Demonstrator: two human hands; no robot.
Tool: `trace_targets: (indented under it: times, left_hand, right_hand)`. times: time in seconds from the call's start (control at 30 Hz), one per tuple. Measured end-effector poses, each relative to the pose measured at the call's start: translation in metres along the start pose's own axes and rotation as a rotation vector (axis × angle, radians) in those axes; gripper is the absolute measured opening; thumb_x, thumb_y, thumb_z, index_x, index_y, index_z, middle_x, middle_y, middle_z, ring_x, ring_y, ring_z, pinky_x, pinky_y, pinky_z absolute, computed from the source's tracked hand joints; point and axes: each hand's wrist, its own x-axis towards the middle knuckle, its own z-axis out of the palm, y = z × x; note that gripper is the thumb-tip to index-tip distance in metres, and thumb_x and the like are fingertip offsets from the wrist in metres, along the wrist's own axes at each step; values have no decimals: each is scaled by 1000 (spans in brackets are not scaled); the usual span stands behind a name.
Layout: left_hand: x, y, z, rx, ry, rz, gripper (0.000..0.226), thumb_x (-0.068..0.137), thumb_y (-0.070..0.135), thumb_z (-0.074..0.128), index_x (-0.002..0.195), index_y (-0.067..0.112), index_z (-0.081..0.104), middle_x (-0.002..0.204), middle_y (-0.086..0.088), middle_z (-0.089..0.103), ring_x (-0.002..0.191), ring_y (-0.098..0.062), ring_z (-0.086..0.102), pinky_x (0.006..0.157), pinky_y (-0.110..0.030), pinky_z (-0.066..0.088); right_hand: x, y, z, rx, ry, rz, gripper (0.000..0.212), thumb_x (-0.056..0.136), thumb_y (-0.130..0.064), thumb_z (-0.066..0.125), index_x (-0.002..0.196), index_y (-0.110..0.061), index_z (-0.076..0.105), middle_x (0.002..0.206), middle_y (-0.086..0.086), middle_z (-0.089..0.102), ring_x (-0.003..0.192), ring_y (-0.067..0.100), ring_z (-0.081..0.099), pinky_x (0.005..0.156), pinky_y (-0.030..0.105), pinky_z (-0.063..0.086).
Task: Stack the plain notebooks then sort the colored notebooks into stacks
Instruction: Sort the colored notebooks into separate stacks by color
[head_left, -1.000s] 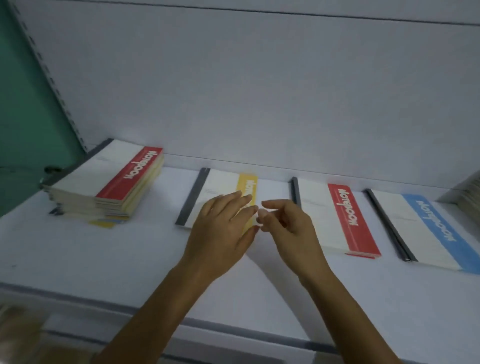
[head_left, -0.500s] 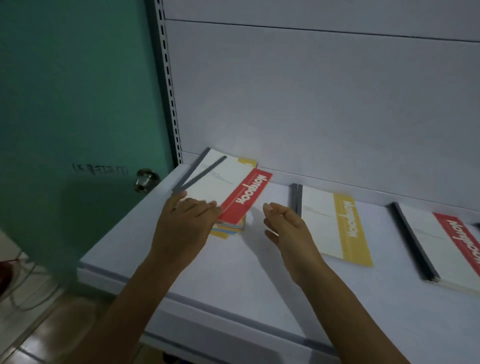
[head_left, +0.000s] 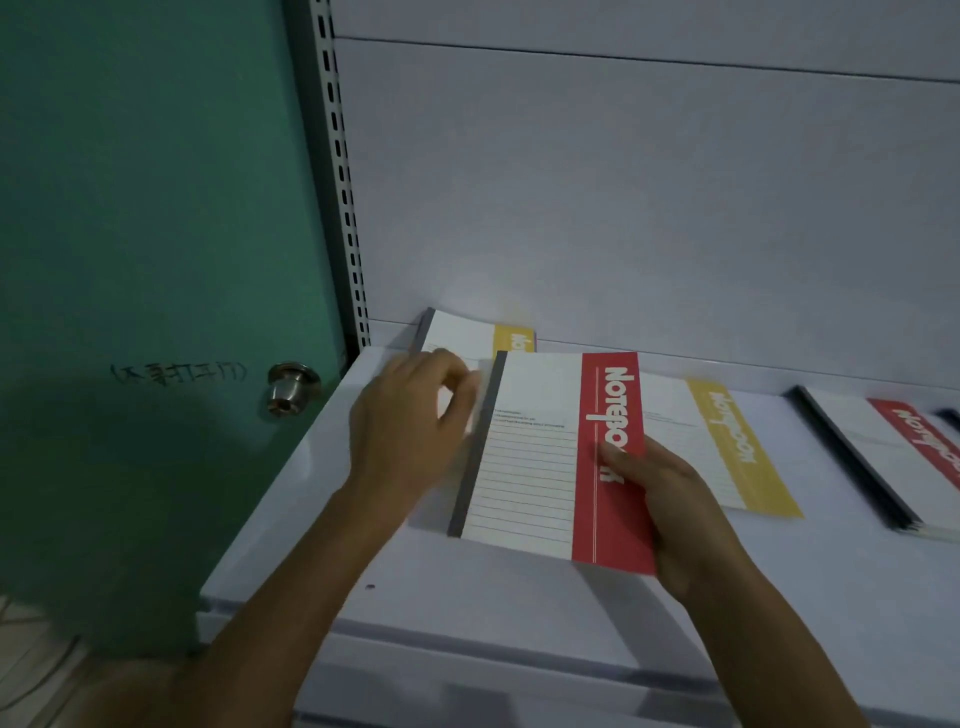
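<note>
Right hand (head_left: 670, 499): I pinch the red notebook (head_left: 524, 467), thumb on its red band.
Left hand (head_left: 410, 415): fingers curled beside its grey spine; whether they grip, I cannot tell.
Position: notebook between both hands.

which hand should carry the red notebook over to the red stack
Right. The right hand grips the red notebook by its band, and the red stack lies on that side; the left hand is farther off.
</note>
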Motion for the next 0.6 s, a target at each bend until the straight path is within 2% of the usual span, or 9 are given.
trace_targets:
  times: [0.03,0.07,0.1,0.17,0.2,0.27,0.33,0.43,0.6]
  left_hand:
    - [8,-15,4,89,-123,-122,33,92,47,49,108,20,60,102,6,63,98,-19,58,74,-33,49]
    - [14,-31,8,103,-285,-244,46,88,52,53,122,21,53,120,3,60,110,-21,54,84,-37,49]
    - [18,-46,12,15,-444,-380,59,84,58,55,130,22,47,129,2,56,114,-21,52,90,-41,48]
    - [18,-62,13,-221,-603,-587,65,81,62,57,131,21,49,129,1,59,110,-19,57,93,-41,48]
    - [16,-66,13,-253,-605,-599,58,83,58,57,128,21,53,125,1,61,106,-18,59,92,-40,48]
    - [15,-63,10,-156,-529,-545,46,89,49,54,123,18,55,119,-1,64,102,-20,60,88,-42,50]
    - [13,-47,-2,-21,-372,-460,36,95,38,48,120,12,53,114,-6,64,99,-25,60,83,-44,51]
    - [15,-17,-20,127,-103,-288,32,100,33,36,106,7,54,87,-4,56,91,-25,55,67,-37,45]
    - [15,34,-33,149,9,-77,28,99,39,26,86,18,38,54,10,37,46,-11,40,44,-22,23]
  right_hand:
    - [0,1,-1,1,13,-9,15,94,-22,57,106,-18,65,93,4,75,81,27,72,72,40,56]
    - [0,2,-2,1,24,-15,16,94,-22,57,107,-19,65,93,4,75,81,27,72,71,40,56]
    - [0,3,-3,6,36,-18,16,94,-23,57,107,-20,65,93,4,75,82,27,72,72,40,56]
    - [0,4,-4,15,52,-12,16,94,-22,57,107,-20,65,93,4,75,82,28,72,74,41,56]
    - [0,4,-4,16,59,-8,16,94,-22,57,107,-20,66,93,4,75,82,28,72,73,40,56]
    - [0,6,-7,18,79,-5,15,94,-22,57,106,-20,66,92,4,75,82,28,72,74,40,55]
    - [-1,7,-11,19,99,-9,15,94,-22,56,106,-20,66,92,4,75,83,28,72,76,41,55]
    - [-3,7,-18,30,132,-28,13,95,-22,56,102,-22,66,90,3,75,81,27,72,71,38,56]
    - [-10,0,-35,52,214,-164,12,92,-31,57,100,-27,65,88,-4,75,76,23,73,66,37,56]
